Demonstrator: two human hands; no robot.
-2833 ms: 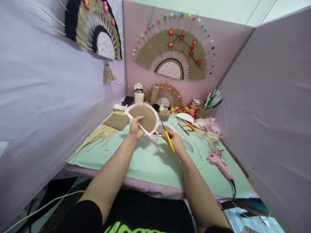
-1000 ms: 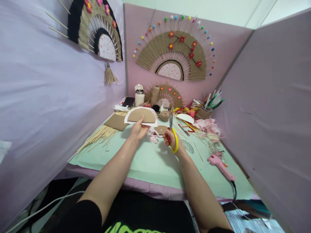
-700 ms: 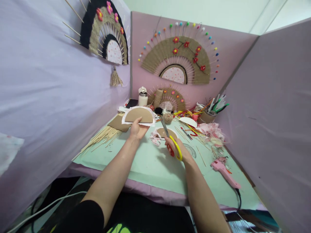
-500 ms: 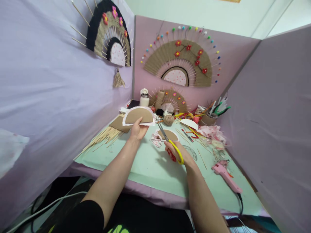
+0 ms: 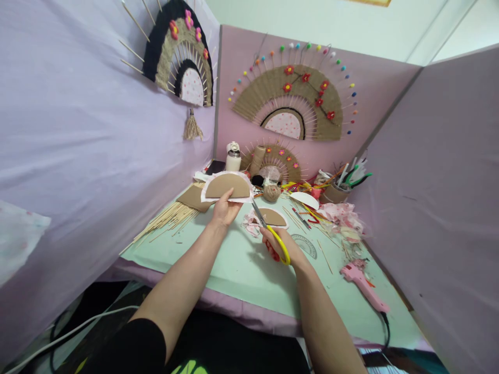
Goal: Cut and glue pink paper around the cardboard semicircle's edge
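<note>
My left hand (image 5: 226,209) grips a half-round piece of cardboard (image 5: 229,185) by its straight lower edge, thumb on top. A margin of pale pink-white fabric shows all round the cardboard. In my right hand (image 5: 281,244) is a pair of scissors (image 5: 281,245) with yellow and red handles. Their blades point up and left, the tips close to the right corner of the held piece; whether they touch it I cannot tell. Behind the scissors a second fabric-edged cardboard half-round (image 5: 274,217) lies on the table, with pink fabric scraps (image 5: 251,223) at its left.
Bamboo sticks (image 5: 166,221) and a cardboard sheet (image 5: 195,198) lie at the left. A protractor (image 5: 305,246), a pen (image 5: 301,218) and a pink glue gun (image 5: 364,285) lie at the right. A twine ball (image 5: 272,192), a bottle (image 5: 233,158) and a tool pot (image 5: 336,191) stand behind.
The held half-round has turned from tilted to level, its straight edge toward me. The scissors swung away upright, then came back with their tips near its right corner. The view has shifted somewhat.
</note>
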